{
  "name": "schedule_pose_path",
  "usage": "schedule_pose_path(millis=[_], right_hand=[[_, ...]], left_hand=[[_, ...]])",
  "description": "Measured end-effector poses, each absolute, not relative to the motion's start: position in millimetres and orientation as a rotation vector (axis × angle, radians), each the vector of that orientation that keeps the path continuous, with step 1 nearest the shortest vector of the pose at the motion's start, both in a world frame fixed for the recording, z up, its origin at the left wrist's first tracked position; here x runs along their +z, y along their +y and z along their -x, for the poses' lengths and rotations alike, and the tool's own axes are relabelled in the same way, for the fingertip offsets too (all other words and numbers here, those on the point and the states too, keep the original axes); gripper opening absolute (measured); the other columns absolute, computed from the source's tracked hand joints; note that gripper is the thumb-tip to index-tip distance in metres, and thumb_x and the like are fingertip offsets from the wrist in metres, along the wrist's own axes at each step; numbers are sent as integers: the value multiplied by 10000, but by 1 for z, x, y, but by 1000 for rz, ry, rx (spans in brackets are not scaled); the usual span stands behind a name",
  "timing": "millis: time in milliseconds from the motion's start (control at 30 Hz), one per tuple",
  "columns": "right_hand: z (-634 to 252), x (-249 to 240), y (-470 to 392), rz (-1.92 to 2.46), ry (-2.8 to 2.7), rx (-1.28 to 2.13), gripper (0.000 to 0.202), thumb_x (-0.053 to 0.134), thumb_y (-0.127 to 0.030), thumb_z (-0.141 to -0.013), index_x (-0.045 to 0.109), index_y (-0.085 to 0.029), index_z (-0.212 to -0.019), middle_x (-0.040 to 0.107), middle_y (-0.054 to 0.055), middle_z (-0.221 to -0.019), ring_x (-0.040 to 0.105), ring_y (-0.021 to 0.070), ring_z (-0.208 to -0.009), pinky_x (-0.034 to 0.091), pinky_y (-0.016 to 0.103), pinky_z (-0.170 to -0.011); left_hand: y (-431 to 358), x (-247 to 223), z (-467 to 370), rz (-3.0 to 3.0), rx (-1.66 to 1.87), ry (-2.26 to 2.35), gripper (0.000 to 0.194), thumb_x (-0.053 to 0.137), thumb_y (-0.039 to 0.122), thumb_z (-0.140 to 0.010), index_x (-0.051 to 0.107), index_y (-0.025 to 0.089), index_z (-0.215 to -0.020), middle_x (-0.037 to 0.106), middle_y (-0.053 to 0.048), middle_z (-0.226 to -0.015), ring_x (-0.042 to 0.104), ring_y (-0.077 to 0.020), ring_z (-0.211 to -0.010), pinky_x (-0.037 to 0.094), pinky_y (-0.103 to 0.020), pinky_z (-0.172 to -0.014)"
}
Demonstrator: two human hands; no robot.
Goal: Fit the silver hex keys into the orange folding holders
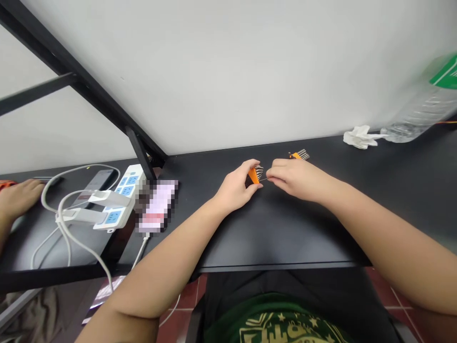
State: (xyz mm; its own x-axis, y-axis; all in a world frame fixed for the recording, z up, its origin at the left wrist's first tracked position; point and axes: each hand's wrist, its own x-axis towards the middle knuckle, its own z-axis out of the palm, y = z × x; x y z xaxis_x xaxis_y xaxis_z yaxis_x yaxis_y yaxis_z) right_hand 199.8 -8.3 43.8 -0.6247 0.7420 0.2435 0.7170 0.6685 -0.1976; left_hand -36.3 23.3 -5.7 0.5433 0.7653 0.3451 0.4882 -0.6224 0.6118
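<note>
My left hand [240, 186] is closed around an orange hex key holder [253, 175], thumb and fingers at its two ends. Several short metal keys stick out of the holder toward the right. Just to its right, my right hand [291, 177] pinches a thin metal hex key [264, 179] that reaches to the holder's lower edge; its far end is hidden by the fingers. Behind my right hand lies a second orange holder [296, 156] with several metal prongs, partly covered by the hand.
A phone [158, 207] with a blurred screen lies on the black table [271, 238] at left. Past a black frame [143, 152] are a power strip [123, 195], white cables and another person's hand [21, 197]. Crumpled tissue [360, 137] and a plastic bottle [417, 116] are at back right.
</note>
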Motion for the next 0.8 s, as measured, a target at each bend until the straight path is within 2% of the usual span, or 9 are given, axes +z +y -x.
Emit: schedule_pose_path(millis=[300, 500, 800], right_hand=[[-192, 33, -4, 1037, -2540, 199, 259, 488, -187, -1021, 733, -165, -940, 637, 79, -873, 601, 191, -765, 418, 303, -694], [-193, 34, -3, 1124, -2378, 363, 132, 592, -219, -958, 715, -180, -928, 683, 54, -850, 606, 186, -739, 442, 307, -714], [-197, 29, 0, 1062, -2492, 173, 255, 507, -177, -986, 754, -179, -923, 687, 84, -895, 613, 188, -745, 424, 308, -686]], left_hand=[[22, -3, 35, -2419, 773, 995, 626, 723, 269, -903, 448, 264, -1465, 639, -75, -1408, 672, -234, -1233, 548, -364, -1048], [23, -5, 36, -2346, 808, 1009, 631, 729, 272, -902, 444, 277, -1465, 636, -66, -1418, 653, -234, -1287, 538, -367, -1083], [22, -6, 35, -2319, 797, 994, 650, 739, 273, -893, 438, 277, -1469, 658, -65, -1396, 657, -241, -1286, 539, -388, -1088]])
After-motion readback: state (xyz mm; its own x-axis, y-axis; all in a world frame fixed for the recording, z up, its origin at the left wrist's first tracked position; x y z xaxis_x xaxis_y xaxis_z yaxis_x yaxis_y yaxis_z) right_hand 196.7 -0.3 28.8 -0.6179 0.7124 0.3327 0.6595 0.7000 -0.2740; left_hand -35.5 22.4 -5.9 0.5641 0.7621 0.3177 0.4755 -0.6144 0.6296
